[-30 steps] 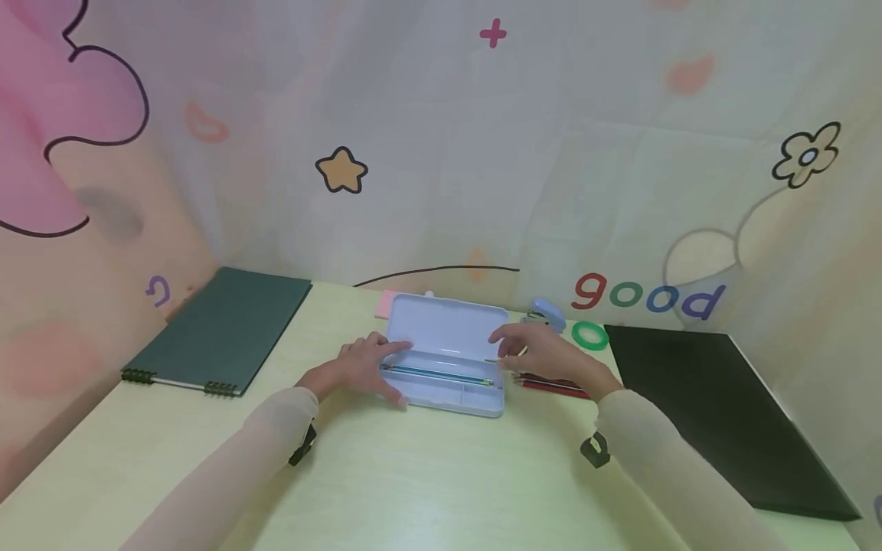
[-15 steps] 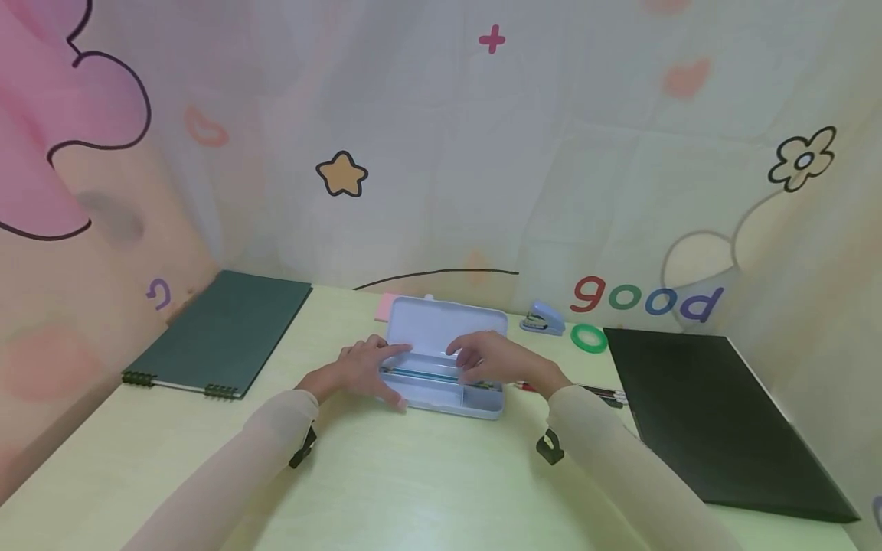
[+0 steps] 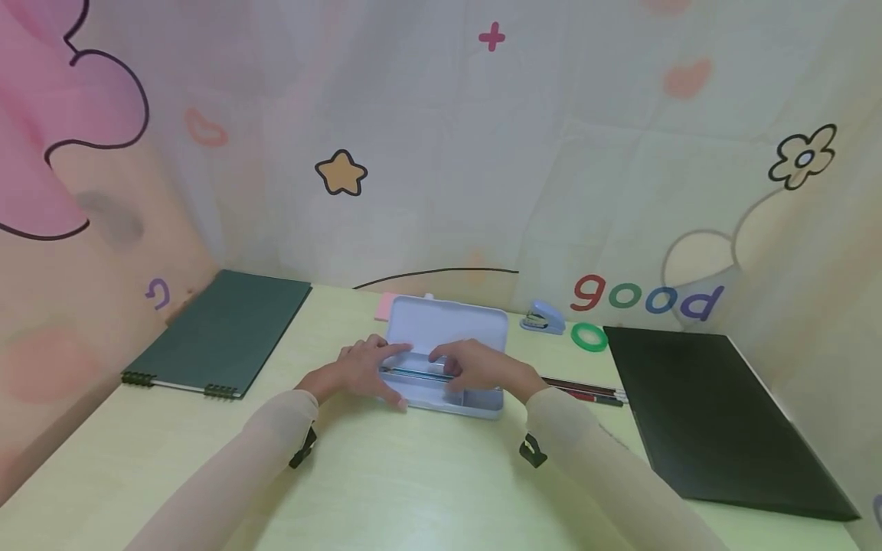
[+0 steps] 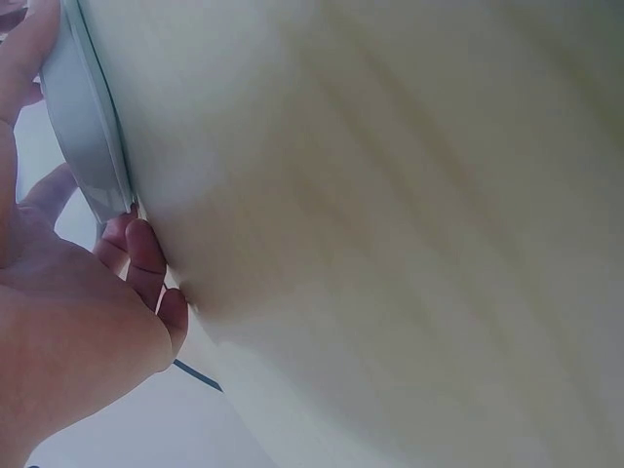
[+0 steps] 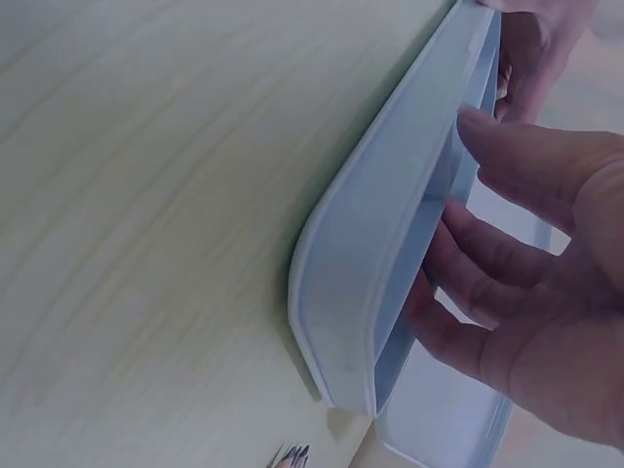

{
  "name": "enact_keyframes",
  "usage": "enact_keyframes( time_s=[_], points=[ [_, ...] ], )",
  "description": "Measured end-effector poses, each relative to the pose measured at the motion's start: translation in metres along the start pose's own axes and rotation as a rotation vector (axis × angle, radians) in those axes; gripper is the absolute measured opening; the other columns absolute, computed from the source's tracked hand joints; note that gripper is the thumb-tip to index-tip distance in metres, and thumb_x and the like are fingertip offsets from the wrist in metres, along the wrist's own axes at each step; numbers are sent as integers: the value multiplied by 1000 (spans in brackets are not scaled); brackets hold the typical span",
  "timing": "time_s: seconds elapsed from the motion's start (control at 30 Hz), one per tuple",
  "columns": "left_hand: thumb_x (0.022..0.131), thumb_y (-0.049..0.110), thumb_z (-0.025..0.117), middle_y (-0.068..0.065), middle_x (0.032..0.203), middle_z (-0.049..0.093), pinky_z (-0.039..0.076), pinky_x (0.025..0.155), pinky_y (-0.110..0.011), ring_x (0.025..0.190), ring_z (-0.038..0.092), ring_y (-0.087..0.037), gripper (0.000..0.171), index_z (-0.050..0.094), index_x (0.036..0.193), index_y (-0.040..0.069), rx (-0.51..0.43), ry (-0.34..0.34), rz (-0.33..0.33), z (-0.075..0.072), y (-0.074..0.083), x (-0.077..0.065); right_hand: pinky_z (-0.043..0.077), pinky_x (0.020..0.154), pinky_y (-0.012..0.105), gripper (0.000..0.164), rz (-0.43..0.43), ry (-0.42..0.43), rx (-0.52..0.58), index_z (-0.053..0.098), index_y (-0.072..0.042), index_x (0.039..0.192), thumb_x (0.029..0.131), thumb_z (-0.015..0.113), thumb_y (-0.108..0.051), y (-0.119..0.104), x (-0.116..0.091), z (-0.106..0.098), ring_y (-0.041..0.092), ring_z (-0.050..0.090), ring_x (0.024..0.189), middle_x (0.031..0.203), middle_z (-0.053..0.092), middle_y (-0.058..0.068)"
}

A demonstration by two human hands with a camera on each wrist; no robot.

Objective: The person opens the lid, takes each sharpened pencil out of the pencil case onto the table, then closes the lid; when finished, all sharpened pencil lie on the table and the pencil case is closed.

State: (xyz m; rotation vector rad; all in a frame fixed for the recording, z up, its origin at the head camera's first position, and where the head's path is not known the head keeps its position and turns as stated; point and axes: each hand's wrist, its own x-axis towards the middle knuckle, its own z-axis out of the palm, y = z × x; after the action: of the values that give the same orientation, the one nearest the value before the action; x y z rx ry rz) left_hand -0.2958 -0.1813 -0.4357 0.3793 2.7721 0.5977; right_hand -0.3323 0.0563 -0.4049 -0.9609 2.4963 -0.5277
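A pale blue pencil case (image 3: 475, 325) lies with its lid raised at the middle of the table. My left hand (image 3: 358, 369) grips its left end, thumb at the front edge; in the left wrist view, curled fingers sit against the case's end (image 4: 93, 122). A blue pencil (image 3: 408, 373) lies lengthwise in the case, its right part behind my right hand (image 3: 482, 366). In the right wrist view, the right hand's loosely bent fingers (image 5: 487, 253) dip into the case past its near wall, with the thumb held apart over the rim. Their tips are partly hidden.
Several red and black pencils (image 3: 589, 391) lie right of the case. Behind them are a blue stapler (image 3: 543, 317) and a green tape roll (image 3: 589, 337). A black board (image 3: 730, 421) lies at right, a green spiral notebook (image 3: 220, 329) at left. Pink paper (image 3: 384, 308) shows behind the case.
My right hand has moved left from the case's right end to over its middle, uncovering the stapler and the right ends of the loose pencils. The left hand has stayed put.
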Motion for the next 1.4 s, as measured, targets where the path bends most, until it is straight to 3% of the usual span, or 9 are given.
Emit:
enact_keyframes(
  time_s=[0.5,1.4],
  points=[
    [70,56,85,-15,140,41,33,103,-54,122,42,-34,99,39,154,31,7,11,-7,0,-1,-1,50,91,38,45,-53,-3,-118,63,-12,131,88,73,-4,-9,3,4,17,57,89,98,66,3],
    [71,55,84,-14,140,41,32,106,-56,123,42,-33,98,39,154,31,-9,5,0,0,-2,0,51,93,34,38,-88,-36,-129,69,-14,123,87,75,-4,-12,7,-3,14,57,89,96,68,-2]
  ],
)
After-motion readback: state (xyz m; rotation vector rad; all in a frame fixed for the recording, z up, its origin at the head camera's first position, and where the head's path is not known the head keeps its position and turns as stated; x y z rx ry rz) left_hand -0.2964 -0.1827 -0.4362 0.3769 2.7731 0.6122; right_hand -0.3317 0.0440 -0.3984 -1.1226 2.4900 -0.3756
